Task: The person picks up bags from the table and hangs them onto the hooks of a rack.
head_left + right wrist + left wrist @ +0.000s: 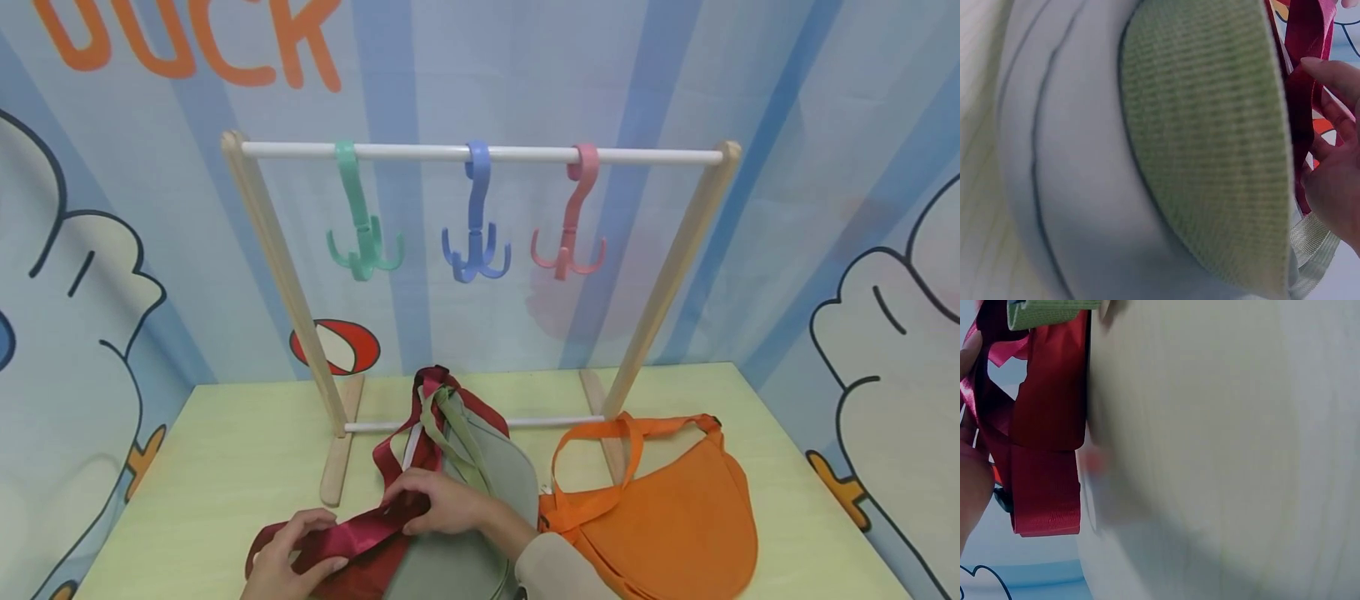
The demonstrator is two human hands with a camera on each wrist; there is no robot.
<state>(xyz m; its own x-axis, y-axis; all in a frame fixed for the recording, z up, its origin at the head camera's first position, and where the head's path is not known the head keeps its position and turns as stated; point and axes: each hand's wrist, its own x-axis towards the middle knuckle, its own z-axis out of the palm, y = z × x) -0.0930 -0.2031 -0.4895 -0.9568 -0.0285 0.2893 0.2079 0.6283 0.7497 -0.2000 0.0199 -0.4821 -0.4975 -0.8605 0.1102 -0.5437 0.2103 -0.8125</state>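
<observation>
In the head view a dark red bag (pixel 367 571) lies at the front of the table, partly under a grey-green bag (pixel 498 458). My left hand (pixel 288 557) grips the bag's shiny red strap (pixel 352 537) between thumb and fingers near its left end. Farther along the same strap, my right hand (pixel 450 504) pinches it, its forearm crossing over the grey-green bag. The left wrist view shows the red strap's wide loop (pixel 1047 494) hanging beside the left hand (pixel 974 487). In the right wrist view, the grey-green bag's woven strap (pixel 1210 137) hides much of the red bag.
An orange bag (pixel 675 517) lies to the right on the pale yellow table (pixel 202 467). Behind the bags stands a wooden rack with a white rail (pixel 412 152). From it hang a green hook (pixel 363 242), a blue hook (pixel 476 242) and a pink hook (pixel 567 242).
</observation>
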